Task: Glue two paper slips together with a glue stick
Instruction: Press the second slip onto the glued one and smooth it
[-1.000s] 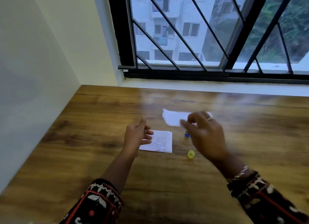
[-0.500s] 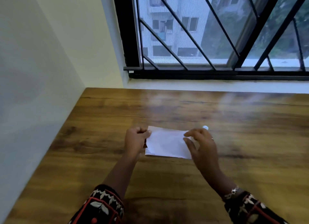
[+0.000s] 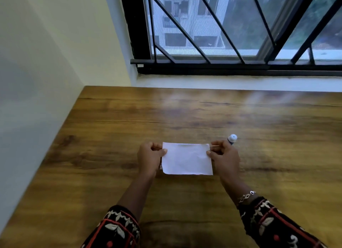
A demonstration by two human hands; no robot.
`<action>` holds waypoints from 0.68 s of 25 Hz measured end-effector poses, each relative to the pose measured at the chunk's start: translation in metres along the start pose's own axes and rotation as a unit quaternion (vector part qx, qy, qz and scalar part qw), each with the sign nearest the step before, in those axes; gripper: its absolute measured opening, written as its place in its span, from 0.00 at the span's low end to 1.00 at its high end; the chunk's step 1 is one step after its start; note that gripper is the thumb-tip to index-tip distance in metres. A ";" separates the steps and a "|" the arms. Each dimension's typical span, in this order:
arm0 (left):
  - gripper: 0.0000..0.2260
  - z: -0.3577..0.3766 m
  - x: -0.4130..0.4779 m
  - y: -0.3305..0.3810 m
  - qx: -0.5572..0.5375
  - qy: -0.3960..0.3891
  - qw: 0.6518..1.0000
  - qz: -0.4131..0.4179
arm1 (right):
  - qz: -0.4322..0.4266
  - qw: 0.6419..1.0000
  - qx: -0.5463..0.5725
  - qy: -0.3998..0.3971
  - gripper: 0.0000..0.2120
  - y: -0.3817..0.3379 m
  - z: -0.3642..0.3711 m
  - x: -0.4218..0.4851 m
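We see both hands over the near middle of a wooden table [image 3: 114,129] set against a barred window [image 3: 231,25], with a pale wall along the left side. A white paper slip [image 3: 187,159] lies blank side up between the hands, its long edges running left to right. The left hand [image 3: 149,156] has its grip pinched on the slip's left edge, thumb on top and the curled fingers beneath or beside it. The right hand [image 3: 224,155] pinches the right edge the same way, thumb tip pressed onto the upper right corner area. At the lower left corner a thin sliver of a second edge peeks out from under the top sheet, so another slip seems to lie beneath it, though we cannot tell how much of it is covered. Whether the paper rests flat on the table or is lifted slightly at the far edge we cannot tell. The glue stick [image 3: 231,139] shows just behind the right hand's knuckles, its blue body topped by a pale round end; we cannot tell whether it stands on the table or is tucked in the fingers. Dark embroidered sleeves [image 3: 118,229] cover both forearms, and a bracelet [image 3: 247,196] circles the right wrist.
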State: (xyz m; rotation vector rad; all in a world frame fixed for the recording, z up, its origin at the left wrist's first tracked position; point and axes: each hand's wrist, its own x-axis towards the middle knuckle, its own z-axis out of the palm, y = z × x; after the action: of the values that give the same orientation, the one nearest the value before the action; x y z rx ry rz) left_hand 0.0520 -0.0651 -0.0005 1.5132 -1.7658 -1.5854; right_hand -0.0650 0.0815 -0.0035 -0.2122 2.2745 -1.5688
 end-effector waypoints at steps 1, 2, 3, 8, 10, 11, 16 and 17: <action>0.07 0.001 0.002 -0.002 0.010 0.008 1.000 -0.002 | 0.000 1.000 -0.010 0.005 0.08 0.001 0.002 0.002; 0.08 0.001 0.003 -0.003 0.021 0.015 1.000 -0.003 | -0.001 1.000 -0.023 0.009 0.07 0.001 0.003 0.004; 0.08 0.002 0.004 -0.004 0.031 0.020 0.999 -0.002 | -0.003 0.999 -0.035 0.010 0.06 0.002 0.005 0.006; 0.03 0.005 0.013 -0.001 0.079 0.042 0.996 0.024 | 0.008 0.998 -0.056 0.013 0.05 0.007 0.011 0.013; 0.02 0.007 0.016 0.001 0.099 0.047 0.993 0.032 | 0.015 0.998 -0.059 0.012 0.04 0.010 0.011 0.014; 0.02 0.008 0.017 0.002 0.110 0.049 0.992 0.036 | 0.016 0.998 -0.062 0.012 0.04 0.011 0.012 0.015; 0.03 0.011 0.020 0.003 0.137 0.055 0.988 0.040 | 0.007 0.996 -0.084 0.010 0.05 0.010 0.015 0.017; 0.03 0.011 0.020 0.003 0.142 0.056 0.987 0.042 | 0.005 0.996 -0.090 0.009 0.06 0.010 0.015 0.018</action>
State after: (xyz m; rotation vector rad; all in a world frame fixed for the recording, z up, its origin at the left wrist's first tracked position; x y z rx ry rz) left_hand 0.0340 -0.0766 -0.0093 1.5911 -2.0292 -1.2229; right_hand -0.0749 0.0663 -0.0209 -0.2337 2.4277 -1.3666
